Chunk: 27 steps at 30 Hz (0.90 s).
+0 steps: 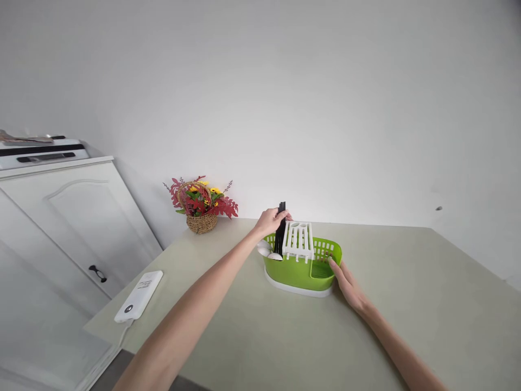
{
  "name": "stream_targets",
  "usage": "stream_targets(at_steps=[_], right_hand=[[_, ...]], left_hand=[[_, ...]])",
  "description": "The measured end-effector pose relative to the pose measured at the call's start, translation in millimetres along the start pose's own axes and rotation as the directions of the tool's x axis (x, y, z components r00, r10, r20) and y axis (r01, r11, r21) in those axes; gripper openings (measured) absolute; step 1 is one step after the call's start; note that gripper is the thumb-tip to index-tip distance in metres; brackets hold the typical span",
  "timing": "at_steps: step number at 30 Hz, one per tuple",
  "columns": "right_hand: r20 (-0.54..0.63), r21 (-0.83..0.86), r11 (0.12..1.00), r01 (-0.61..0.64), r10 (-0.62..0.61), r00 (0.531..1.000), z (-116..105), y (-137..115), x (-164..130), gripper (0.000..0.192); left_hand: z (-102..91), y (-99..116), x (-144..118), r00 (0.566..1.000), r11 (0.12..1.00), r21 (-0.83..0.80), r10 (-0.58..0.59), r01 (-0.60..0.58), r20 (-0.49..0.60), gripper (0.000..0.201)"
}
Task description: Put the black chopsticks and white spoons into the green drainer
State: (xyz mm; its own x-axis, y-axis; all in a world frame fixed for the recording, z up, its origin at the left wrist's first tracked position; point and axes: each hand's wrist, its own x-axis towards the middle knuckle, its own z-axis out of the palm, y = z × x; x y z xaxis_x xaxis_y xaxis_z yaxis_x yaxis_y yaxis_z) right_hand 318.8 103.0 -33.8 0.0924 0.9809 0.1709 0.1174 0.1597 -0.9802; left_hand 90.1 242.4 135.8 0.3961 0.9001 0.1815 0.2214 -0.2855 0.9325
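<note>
A green plastic cutlery caddy with a white base and a white slotted insert stands on the pale table. My left hand grips the tops of black chopsticks standing upright in the caddy's left section, beside white spoons. My right hand rests against the caddy's right end, thumb on its rim, holding it.
A wicker basket of red and yellow artificial flowers sits at the table's back left by the wall. A white power bank with a cable lies near the left edge. A white cabinet stands to the left.
</note>
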Motion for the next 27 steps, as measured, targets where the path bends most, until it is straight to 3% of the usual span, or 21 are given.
stream_targets(at_steps=[4, 7, 11, 14, 17, 20, 24, 27], right_hand=[[0.010, 0.006, 1.000, -0.003, 0.003, 1.000, 0, -2, 0, 0.067], [0.015, 0.013, 1.000, 0.007, -0.007, 1.000, -1, 0, 0, 0.065], [0.016, 0.022, 1.000, 0.000, 0.000, 1.000, 0, 5, 1, 0.065], [0.017, 0.030, 0.999, -0.015, 0.015, 1.000, 0, 8, 0, 0.066], [0.007, 0.017, 0.999, -0.028, 0.028, 1.000, 0, 8, -1, 0.067], [-0.010, 0.006, 1.000, -0.027, 0.027, 1.000, 0, 8, -2, 0.067], [-0.046, -0.003, 1.000, -0.007, 0.007, 0.999, 2, 9, -5, 0.067], [-0.056, -0.012, 1.000, 0.002, -0.002, 0.998, 2, 8, -8, 0.067]], left_hand=[[-12.8, 12, 2, 0.992, 0.993, -0.119, 0.010, -0.025, -0.126, 0.025], [-38.6, 22, 9, 0.955, 0.973, -0.222, 0.001, -0.071, -0.298, 0.021], [-94.8, 26, 4, 0.841, 0.935, -0.338, -0.095, -0.109, -0.533, 0.021], [-139.7, 17, -17, 0.754, 0.906, -0.419, -0.231, -0.063, -0.615, 0.020], [-175.1, -2, -50, 0.698, 0.873, -0.487, -0.369, 0.033, -0.614, 0.026], [-197.6, -26, -86, 0.674, 0.831, -0.529, -0.492, 0.174, -0.551, 0.025], [-210.0, -56, -131, 0.675, 0.755, -0.514, -0.628, 0.408, -0.387, 0.006], [-211.3, -72, -152, 0.659, 0.689, -0.438, -0.710, 0.577, -0.249, 0.011]])
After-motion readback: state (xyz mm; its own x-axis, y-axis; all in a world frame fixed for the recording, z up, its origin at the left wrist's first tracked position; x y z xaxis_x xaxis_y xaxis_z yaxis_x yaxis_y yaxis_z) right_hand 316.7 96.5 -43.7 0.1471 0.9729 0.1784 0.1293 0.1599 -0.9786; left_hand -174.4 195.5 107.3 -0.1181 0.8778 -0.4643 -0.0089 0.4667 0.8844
